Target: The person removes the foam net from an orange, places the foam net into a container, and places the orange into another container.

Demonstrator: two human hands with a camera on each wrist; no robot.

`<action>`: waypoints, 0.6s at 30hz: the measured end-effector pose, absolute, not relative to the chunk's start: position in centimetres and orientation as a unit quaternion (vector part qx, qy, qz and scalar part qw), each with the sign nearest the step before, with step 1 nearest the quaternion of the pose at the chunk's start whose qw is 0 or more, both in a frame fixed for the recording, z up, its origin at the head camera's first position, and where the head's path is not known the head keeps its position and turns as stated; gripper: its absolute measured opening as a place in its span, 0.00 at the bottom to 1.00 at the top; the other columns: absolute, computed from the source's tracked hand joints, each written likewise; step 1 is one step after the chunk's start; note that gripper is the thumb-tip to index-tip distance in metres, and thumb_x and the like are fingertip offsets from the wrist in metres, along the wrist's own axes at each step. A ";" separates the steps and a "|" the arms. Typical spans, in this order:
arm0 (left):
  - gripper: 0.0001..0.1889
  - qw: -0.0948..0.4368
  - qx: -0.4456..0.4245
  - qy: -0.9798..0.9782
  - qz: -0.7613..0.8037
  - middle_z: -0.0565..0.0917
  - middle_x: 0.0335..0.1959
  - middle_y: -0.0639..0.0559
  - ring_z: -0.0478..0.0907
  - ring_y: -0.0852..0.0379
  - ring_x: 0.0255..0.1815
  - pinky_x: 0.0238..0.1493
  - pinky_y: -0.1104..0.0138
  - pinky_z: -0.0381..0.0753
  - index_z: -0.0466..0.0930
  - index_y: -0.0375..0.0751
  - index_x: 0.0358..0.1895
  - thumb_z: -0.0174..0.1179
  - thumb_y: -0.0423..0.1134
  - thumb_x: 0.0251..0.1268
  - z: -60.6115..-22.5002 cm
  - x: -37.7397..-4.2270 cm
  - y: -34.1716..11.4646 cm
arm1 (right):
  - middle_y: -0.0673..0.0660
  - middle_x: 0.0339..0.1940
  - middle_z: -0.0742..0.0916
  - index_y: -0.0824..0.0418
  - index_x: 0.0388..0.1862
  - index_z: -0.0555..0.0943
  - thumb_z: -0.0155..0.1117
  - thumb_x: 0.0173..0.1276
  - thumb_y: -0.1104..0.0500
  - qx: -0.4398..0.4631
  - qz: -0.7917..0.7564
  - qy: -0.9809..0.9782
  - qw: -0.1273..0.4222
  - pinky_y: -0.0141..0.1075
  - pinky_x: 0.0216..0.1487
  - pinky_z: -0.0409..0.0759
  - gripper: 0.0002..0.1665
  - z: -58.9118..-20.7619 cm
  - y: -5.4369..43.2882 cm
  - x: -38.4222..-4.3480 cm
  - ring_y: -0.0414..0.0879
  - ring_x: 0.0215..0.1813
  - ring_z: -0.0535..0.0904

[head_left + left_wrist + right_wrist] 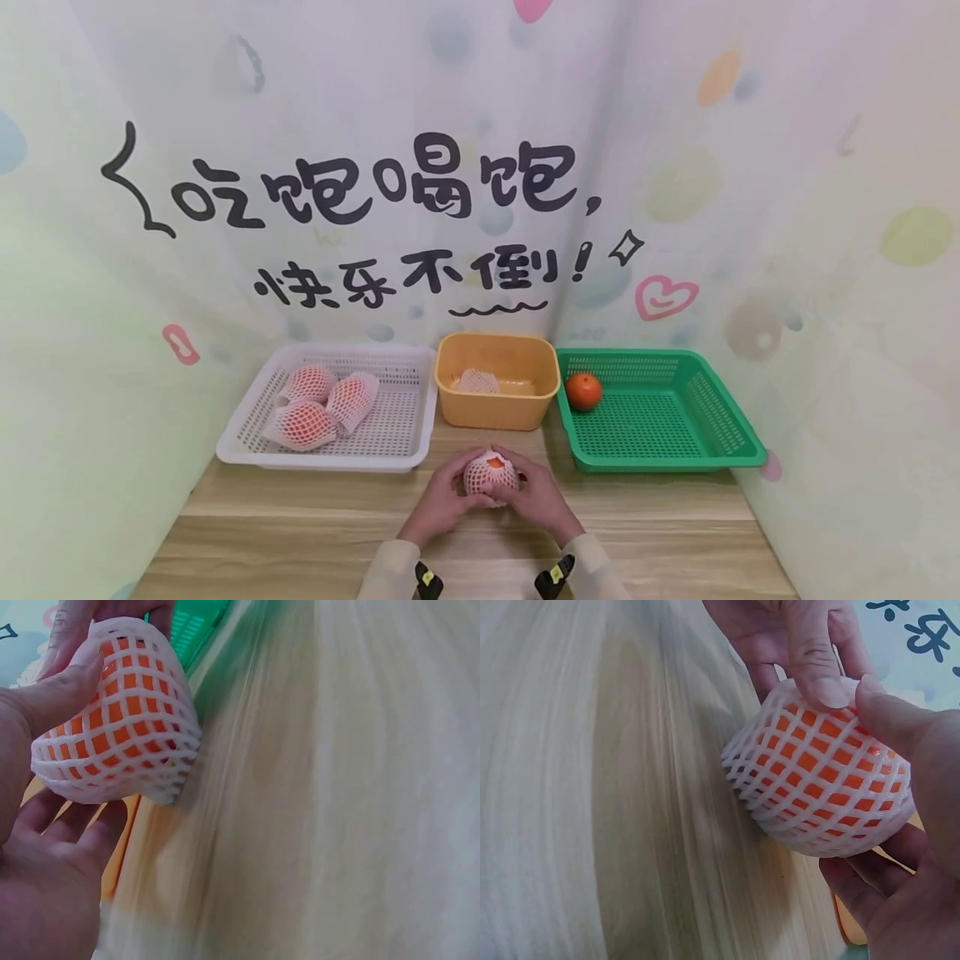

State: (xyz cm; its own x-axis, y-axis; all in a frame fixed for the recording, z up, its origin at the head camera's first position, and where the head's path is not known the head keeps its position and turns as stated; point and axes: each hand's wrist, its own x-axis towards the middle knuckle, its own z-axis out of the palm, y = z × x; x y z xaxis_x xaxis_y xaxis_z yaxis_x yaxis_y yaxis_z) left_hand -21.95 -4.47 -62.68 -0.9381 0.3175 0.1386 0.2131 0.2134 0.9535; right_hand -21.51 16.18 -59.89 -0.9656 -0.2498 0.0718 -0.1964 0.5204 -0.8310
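While the netted fruit point(484, 477) is gripped by left hand point(444, 503) and right hand point(537, 498) at lower centre of the head view, white basket point(322, 460), yellow bin point(495, 414) and green basket point(660, 462) are lined up above. Left wrist: fruit is held by both, upper left. Right wrist: fruit is clamped the same way, right of centre.

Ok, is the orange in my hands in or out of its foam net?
In: the white foam net wraps round the orange, which shows through its holes and an opening on top.
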 end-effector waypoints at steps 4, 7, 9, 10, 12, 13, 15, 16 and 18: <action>0.38 0.031 0.170 0.762 0.624 0.77 0.71 0.48 0.74 0.43 0.71 0.70 0.57 0.77 0.76 0.52 0.70 0.77 0.44 0.51 -62.8 -21.8 -4.4 | 0.57 0.68 0.83 0.51 0.74 0.75 0.72 0.67 0.45 -0.129 -0.475 0.870 0.031 0.36 0.55 0.81 0.38 -59.8 16.4 -21.3 0.51 0.59 0.82; 0.33 0.013 0.163 0.756 0.634 0.79 0.68 0.48 0.77 0.44 0.68 0.65 0.63 0.81 0.80 0.50 0.66 0.77 0.42 0.52 -62.8 -21.6 -4.3 | 0.55 0.71 0.81 0.50 0.73 0.76 0.72 0.68 0.47 -0.123 -0.472 0.873 0.026 0.42 0.60 0.81 0.35 -59.8 16.4 -21.2 0.52 0.64 0.81; 0.30 0.002 0.155 0.756 0.636 0.81 0.66 0.49 0.79 0.46 0.65 0.62 0.66 0.82 0.82 0.50 0.63 0.77 0.42 0.52 -62.8 -21.6 -4.2 | 0.54 0.71 0.81 0.51 0.71 0.78 0.72 0.68 0.48 -0.122 -0.476 0.871 0.017 0.49 0.65 0.80 0.33 -59.7 16.3 -21.1 0.54 0.68 0.80; 0.29 -0.005 0.153 0.757 0.635 0.82 0.66 0.49 0.79 0.47 0.65 0.61 0.66 0.83 0.83 0.50 0.62 0.77 0.42 0.53 -62.9 -21.6 -4.1 | 0.54 0.71 0.80 0.52 0.71 0.78 0.72 0.68 0.48 -0.122 -0.478 0.870 0.011 0.52 0.67 0.79 0.33 -59.7 16.3 -21.0 0.55 0.69 0.79; 0.27 -0.019 0.146 0.765 0.628 0.83 0.64 0.50 0.80 0.48 0.63 0.59 0.66 0.83 0.85 0.50 0.59 0.77 0.43 0.53 -62.9 -21.5 -4.0 | 0.55 0.70 0.81 0.54 0.68 0.80 0.72 0.67 0.48 -0.121 -0.483 0.867 -0.002 0.56 0.69 0.77 0.31 -59.7 16.2 -20.9 0.58 0.71 0.78; 0.26 -0.027 0.144 0.768 0.624 0.83 0.63 0.50 0.81 0.48 0.63 0.59 0.66 0.83 0.85 0.50 0.58 0.77 0.44 0.53 -62.8 -21.5 -4.0 | 0.55 0.70 0.82 0.54 0.67 0.81 0.72 0.67 0.47 -0.120 -0.484 0.866 -0.010 0.57 0.69 0.76 0.31 -59.7 16.1 -20.9 0.58 0.70 0.78; 0.25 -0.038 0.140 0.770 0.622 0.85 0.61 0.50 0.81 0.47 0.63 0.60 0.65 0.83 0.87 0.48 0.56 0.77 0.44 0.52 -62.7 -21.5 -3.9 | 0.55 0.68 0.83 0.54 0.64 0.83 0.73 0.65 0.46 -0.115 -0.486 0.866 -0.024 0.57 0.68 0.77 0.30 -59.6 15.9 -20.7 0.59 0.68 0.80; 0.24 -0.041 0.136 0.772 0.620 0.85 0.60 0.51 0.81 0.48 0.63 0.60 0.66 0.83 0.87 0.48 0.55 0.77 0.44 0.51 -62.6 -21.4 -3.9 | 0.55 0.67 0.83 0.54 0.63 0.84 0.73 0.65 0.45 -0.113 -0.486 0.866 -0.032 0.57 0.67 0.78 0.29 -59.5 15.8 -20.7 0.59 0.68 0.80; 0.23 -0.050 0.129 0.774 0.618 0.86 0.58 0.52 0.82 0.48 0.62 0.60 0.66 0.83 0.88 0.48 0.53 0.78 0.45 0.50 -62.5 -21.4 -3.8 | 0.54 0.65 0.85 0.53 0.60 0.86 0.75 0.63 0.47 -0.106 -0.490 0.864 -0.047 0.56 0.66 0.79 0.27 -59.5 15.6 -20.6 0.57 0.66 0.82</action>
State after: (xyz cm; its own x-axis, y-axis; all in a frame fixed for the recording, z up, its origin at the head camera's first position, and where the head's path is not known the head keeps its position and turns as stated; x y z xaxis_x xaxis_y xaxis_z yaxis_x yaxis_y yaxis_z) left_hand -21.42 -3.84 -62.49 -0.9616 0.1389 0.2368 0.2617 0.2037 0.9434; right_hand -20.55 15.62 -59.47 -0.9731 -0.1369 0.1855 -0.2294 0.4978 -0.8364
